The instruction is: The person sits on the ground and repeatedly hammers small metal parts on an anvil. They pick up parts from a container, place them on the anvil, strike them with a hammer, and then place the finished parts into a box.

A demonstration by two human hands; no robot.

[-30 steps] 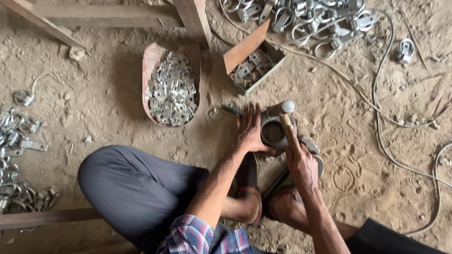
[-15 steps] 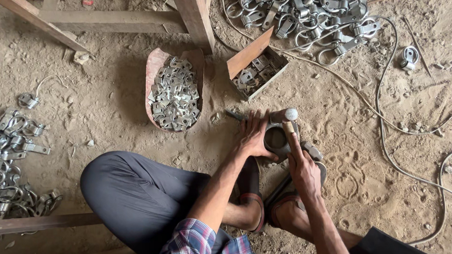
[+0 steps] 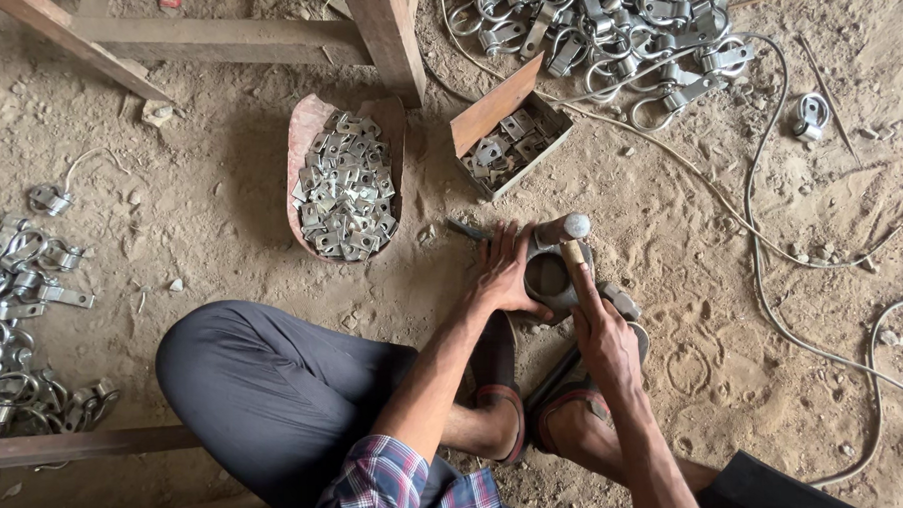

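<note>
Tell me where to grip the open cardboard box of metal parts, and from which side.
Take the cardboard box by its two long outer walls, coming from above. Its flap stands up on the left end beside the wooden post, blocking that side, and loose brackets fill the inside, so an inside grip looks poor.

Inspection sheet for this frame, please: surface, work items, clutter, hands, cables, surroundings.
Surface: sandy dirt floor, scuffed, with small stones.
Work items: hammer, metal head resting on a round metal block; a small dark metal piece lies by the left fingertips.
Clutter: curved tray heaped with small metal brackets; open box of similar parts; piles of metal ring clamps at top and at left.
Hands: left hand pressed beside the block; right hand in a closed grip on the hammer handle.
Cables: thin wires snake across the floor on the right.
Surroundings: wooden legs and beams; person sits cross-legged in sandals.
</note>
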